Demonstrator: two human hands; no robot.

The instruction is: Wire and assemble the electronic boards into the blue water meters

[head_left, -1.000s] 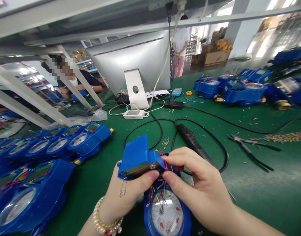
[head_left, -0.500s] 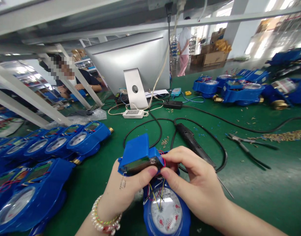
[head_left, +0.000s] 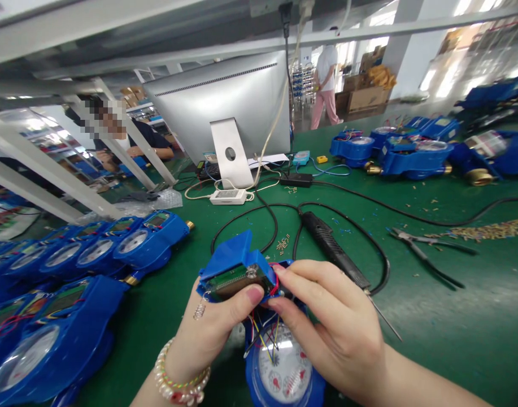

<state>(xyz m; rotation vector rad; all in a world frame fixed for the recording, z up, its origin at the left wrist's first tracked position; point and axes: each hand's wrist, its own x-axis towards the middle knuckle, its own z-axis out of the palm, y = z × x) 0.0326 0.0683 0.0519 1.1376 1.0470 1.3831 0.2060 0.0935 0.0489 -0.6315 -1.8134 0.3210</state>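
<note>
My left hand [head_left: 218, 316] grips a blue plastic box with a circuit board and display [head_left: 233, 277], its thumb pressed along the front edge. Thin red wires [head_left: 274, 281] come out at the box's right end, and the fingers of my right hand [head_left: 335, 322] pinch there; whether they hold the wires or the box edge is partly hidden. Just below stands a blue water meter [head_left: 284, 362] with a round white dial and red pointers. Yellow, black, white and red wires run from under the box across its dial. A small spring [head_left: 199, 310] shows beside my left hand.
Rows of blue meters [head_left: 131, 243] stand on the left, more [head_left: 415, 152] at the back right. A black electric screwdriver [head_left: 330, 246] with its cable, pliers [head_left: 423, 249] and scattered brass screws [head_left: 487, 230] lie on the green table. Behind are a monitor [head_left: 229, 107] and two people.
The blue box has tilted so that more of its circuit board shows. My right fingers have shifted slightly at its wired end. In the background, a person has stepped to the right.
</note>
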